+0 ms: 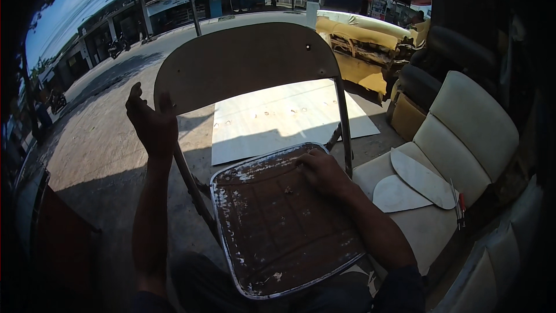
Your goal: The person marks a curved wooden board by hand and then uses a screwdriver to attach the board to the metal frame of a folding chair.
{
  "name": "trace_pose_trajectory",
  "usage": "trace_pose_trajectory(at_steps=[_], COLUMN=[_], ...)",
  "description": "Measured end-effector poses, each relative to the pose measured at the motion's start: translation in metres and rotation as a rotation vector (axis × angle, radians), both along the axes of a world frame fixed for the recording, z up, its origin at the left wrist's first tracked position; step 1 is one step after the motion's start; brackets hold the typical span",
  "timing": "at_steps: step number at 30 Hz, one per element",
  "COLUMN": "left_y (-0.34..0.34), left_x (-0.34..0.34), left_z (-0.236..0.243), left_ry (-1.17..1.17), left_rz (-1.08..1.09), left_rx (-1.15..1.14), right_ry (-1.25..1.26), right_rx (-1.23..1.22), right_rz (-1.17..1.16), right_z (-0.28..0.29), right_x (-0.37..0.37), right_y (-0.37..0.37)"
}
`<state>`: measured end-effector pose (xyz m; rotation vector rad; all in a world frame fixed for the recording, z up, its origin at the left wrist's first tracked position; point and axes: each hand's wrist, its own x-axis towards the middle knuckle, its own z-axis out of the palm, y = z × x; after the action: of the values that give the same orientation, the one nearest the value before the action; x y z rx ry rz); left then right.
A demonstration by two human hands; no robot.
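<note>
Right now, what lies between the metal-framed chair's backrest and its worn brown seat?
The head view shows open space between the side posts, and through it a white sheet lying on the ground, beyond the backrest and brown seat.

I've got pavement (110, 145), part sun, part shade, white sheet (278, 119) on it, far centre. Right side, I see cream seat (414, 235) carrying two white rounded panels (423, 177), red-handled tool (461, 202) at its right edge.

Roadside open-air workshop, seemingly: street (130, 58), shopfronts (179, 11); worn chair (249, 61), torn yellow foam seat (362, 72), red-handled tool (461, 204).
</note>
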<state>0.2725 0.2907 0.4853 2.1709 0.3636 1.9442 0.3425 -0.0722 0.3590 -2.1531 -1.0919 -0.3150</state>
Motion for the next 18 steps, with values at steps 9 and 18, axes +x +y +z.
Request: trace_pose_trajectory(at_steps=[9,18], left_y=[-0.153,-0.171], left_x=[-0.036,-0.024], left_z=[-0.092,-0.124], left_ry=[0.695,0.420], left_rz=[-1.114,-0.938], left_rx=[-0.465,-0.173], right_ry=[0.391,0.691], right_rx=[0.349,0.462], right_rz=[0.039,0.049], right_z=[0.046,0.034], right_x=[-0.057,-0.044], right_y=[0.017,0.016])
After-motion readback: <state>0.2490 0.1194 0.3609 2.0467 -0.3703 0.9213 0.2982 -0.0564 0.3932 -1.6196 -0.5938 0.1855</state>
